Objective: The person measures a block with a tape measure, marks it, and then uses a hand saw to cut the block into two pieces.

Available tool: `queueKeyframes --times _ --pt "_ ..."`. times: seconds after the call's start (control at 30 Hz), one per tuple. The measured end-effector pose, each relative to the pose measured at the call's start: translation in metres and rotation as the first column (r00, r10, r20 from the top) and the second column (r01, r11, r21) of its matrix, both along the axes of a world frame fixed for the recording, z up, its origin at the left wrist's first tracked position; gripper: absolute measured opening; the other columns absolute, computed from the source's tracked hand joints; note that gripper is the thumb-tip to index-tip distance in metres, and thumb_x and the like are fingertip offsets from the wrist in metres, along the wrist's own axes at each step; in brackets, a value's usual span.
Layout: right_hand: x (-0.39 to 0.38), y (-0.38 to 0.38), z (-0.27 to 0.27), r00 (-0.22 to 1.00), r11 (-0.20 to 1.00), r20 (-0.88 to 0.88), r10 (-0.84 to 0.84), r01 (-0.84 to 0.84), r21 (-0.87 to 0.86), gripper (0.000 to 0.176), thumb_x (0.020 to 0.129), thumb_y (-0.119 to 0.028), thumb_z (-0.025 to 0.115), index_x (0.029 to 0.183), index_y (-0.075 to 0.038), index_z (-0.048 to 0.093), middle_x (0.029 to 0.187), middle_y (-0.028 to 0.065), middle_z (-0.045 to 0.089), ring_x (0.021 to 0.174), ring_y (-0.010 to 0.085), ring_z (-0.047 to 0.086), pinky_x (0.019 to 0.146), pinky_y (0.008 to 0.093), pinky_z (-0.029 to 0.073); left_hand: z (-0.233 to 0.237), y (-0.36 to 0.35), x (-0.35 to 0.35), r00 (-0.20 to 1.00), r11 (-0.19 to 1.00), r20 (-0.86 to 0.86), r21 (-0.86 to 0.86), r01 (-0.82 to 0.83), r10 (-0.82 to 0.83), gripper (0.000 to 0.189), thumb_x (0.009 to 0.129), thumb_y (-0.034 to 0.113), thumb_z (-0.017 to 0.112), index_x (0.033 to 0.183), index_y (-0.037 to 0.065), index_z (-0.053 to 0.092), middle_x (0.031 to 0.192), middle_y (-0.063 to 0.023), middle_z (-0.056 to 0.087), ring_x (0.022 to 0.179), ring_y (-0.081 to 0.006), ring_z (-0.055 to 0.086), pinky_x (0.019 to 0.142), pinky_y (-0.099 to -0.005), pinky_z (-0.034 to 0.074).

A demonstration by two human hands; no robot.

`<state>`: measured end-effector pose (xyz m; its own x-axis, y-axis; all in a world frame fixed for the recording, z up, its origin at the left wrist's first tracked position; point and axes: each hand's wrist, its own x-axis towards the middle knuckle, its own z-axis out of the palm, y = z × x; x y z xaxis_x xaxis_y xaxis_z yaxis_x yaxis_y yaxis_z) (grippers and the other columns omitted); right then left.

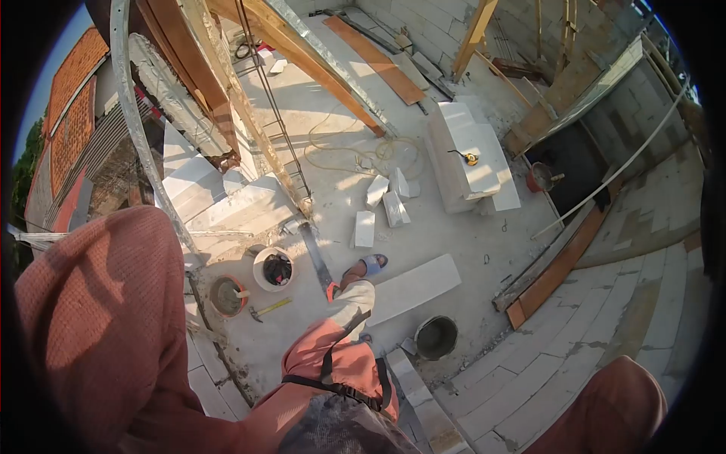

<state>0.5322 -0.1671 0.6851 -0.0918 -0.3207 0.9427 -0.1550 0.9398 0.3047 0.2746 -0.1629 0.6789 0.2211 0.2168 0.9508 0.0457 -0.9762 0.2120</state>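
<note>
Neither of my hands shows in the head view. My left sleeve (106,303) is bent large across the left side, and my right sleeve (605,412) shows only at the bottom right edge. Below me, a sandaled foot (372,265) rests on the concrete floor. Close to it lie a handsaw (316,253) with an orange handle and a hammer (272,308). A white bucket (261,281) with dark contents and an orange bucket (219,306) stand beside these tools. On the other side are a long white block (416,289) and a black bucket (454,340).
A stack of white blocks (454,181) carries a yellow tape measure (470,159). Several small block pieces (364,229) lie near it. Wooden props (318,72) slant down at the upper left. A block wall (560,333) runs along the right, near a dark opening (567,166).
</note>
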Motion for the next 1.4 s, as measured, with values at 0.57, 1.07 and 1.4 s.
queueKeyframes --times 0.57,1.07,1.4 --pt "0.119 0.411 -0.222 0.494 -0.189 0.733 -0.468 0.754 -0.629 0.036 0.102 -0.025 0.059 0.129 -0.002 0.060 0.123 0.0166 0.060 0.113 0.0297 0.061 0.100 0.0388 0.047 0.024 0.280 -0.034 0.942 0.930 0.330 0.322 -0.177 0.065 0.075 0.100 0.051 0.051 0.149 -0.004 0.035 0.150 -0.0286 0.039 0.138 -0.0416 0.044 0.115 -0.0513 0.036" --pt "0.180 0.663 -0.642 0.164 -0.152 0.898 0.408 0.982 -0.110 0.062 0.087 -0.027 0.073 0.141 -0.011 0.049 0.142 0.0175 0.047 0.129 0.0380 0.051 0.104 0.0481 0.047 -0.503 0.177 0.077 0.466 -0.854 -0.877 -0.325 -0.407 0.112 0.057 0.095 0.044 0.057 0.130 -0.001 0.060 0.128 -0.0292 0.061 0.123 -0.0435 0.057 0.106 -0.0475 0.045" --pt "0.147 0.785 -0.700 -0.226 0.093 0.646 0.729 0.968 0.235 0.110 0.077 -0.039 0.085 0.160 -0.036 0.013 0.168 0.0076 0.007 0.151 0.0357 0.023 0.109 0.0648 0.039 -0.437 0.109 0.275 0.685 -0.961 -0.699 -0.276 0.005 0.204 0.043 0.083 0.031 0.069 0.119 0.010 0.063 0.113 -0.0175 0.068 0.110 -0.0400 0.063 0.094 -0.0472 0.051"
